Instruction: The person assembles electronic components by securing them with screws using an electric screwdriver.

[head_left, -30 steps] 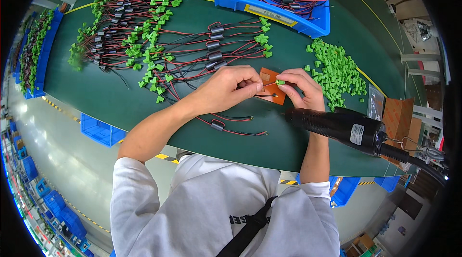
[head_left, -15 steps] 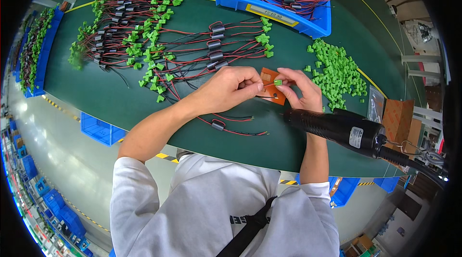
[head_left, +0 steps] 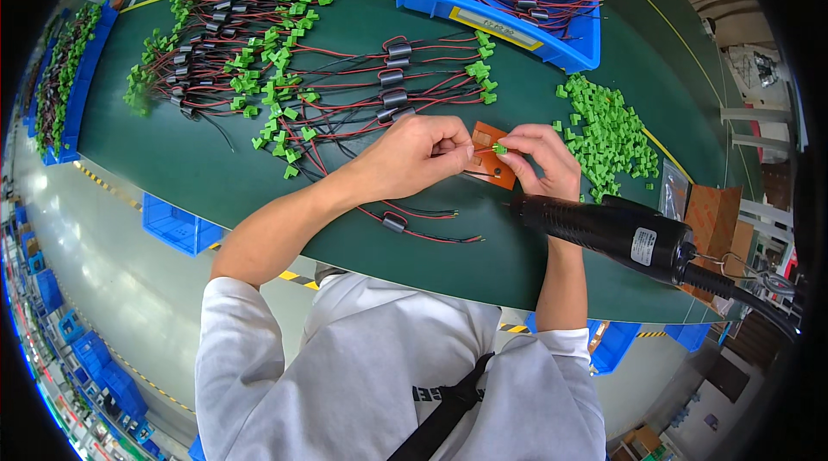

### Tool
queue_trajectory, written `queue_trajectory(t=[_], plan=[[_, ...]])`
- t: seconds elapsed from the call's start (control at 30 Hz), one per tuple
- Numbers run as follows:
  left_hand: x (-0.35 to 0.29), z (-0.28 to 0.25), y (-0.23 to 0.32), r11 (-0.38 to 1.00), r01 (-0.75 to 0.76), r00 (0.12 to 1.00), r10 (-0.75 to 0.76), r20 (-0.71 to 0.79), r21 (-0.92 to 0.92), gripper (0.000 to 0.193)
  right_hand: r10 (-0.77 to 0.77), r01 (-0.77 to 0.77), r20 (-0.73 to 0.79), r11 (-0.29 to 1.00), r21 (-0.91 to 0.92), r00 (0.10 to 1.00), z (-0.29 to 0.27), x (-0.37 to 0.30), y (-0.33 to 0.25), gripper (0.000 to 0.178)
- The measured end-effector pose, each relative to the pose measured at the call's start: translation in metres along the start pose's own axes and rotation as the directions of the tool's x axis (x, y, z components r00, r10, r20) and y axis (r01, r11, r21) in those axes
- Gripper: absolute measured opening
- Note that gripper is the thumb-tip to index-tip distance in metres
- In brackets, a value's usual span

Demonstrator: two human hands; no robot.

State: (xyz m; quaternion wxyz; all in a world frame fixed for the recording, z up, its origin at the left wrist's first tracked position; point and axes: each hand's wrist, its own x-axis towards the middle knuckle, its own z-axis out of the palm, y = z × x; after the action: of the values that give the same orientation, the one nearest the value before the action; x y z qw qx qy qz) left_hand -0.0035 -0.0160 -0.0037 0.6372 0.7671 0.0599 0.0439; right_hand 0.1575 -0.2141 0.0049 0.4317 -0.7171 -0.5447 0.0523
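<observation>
Over a small orange-brown board (head_left: pixel 485 133) my two hands meet. My left hand (head_left: pixel 423 155) is closed, thumb against fingers, pinching the thin lead of a wire near its end. Between the thumb and fingertips of my right hand (head_left: pixel 548 163) sits a small green terminal connector (head_left: pixel 499 149), right beside the wire's end. Whether the wire is inside the connector cannot be made out. Just below my right hand, a black electric screwdriver (head_left: pixel 595 226) lies across my wrist's line, its tip toward the board. A loose cable with a black cylinder (head_left: pixel 394 222) rests nearer my body.
Loose green connectors (head_left: pixel 608 133) form a heap at the right. Rows of red-and-black cables with black cylinders (head_left: pixel 392 78) spread across the green table (head_left: pixel 259 176). A blue bin (head_left: pixel 492 17) of cables stands at the back, an open cardboard box (head_left: pixel 711 219) at the right.
The green connector has turned slightly in my right fingers. My hands otherwise keep nearly the same place over the board; the whole view has shifted a little.
</observation>
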Motion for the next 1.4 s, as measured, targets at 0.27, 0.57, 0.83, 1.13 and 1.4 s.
queue_trajectory(t=[0.27, 0.57, 0.83, 1.13, 1.4], plan=[[0.0, 0.001, 0.0, 1.0, 0.031, 0.999, -0.031, -0.025, -0.006, 0.012, -0.018, 0.017, -0.032, 1.0, -0.023, 0.999, 0.006, 0.0, -0.001, 0.024], [0.0, -0.001, 0.002, 0.998, 0.062, 0.998, -0.062, -0.031, -0.001, 0.013, -0.055, 0.053, -0.094, 0.998, -0.018, 0.994, 0.009, 0.003, -0.006, 0.027], [0.001, 0.0, 0.0, 1.0, 0.0, 0.999, -0.001, -0.044, -0.025, 0.013, -0.056, 0.055, -0.024, 0.998, -0.016, 0.998, 0.008, -0.001, -0.001, 0.024], [-0.001, -0.002, 0.004, 0.963, -0.12, 0.988, 0.139, -0.063, 0.242, 0.009, -0.007, 0.007, 0.111, 1.0, 0.006, 0.994, 0.013, -0.001, -0.01, 0.022], [0.0, 0.001, -0.002, 0.917, -0.144, 0.981, 0.182, -0.071, 0.373, 0.009, -0.025, 0.033, 0.116, 0.997, -0.069, 0.993, 0.018, -0.001, -0.015, 0.021]])
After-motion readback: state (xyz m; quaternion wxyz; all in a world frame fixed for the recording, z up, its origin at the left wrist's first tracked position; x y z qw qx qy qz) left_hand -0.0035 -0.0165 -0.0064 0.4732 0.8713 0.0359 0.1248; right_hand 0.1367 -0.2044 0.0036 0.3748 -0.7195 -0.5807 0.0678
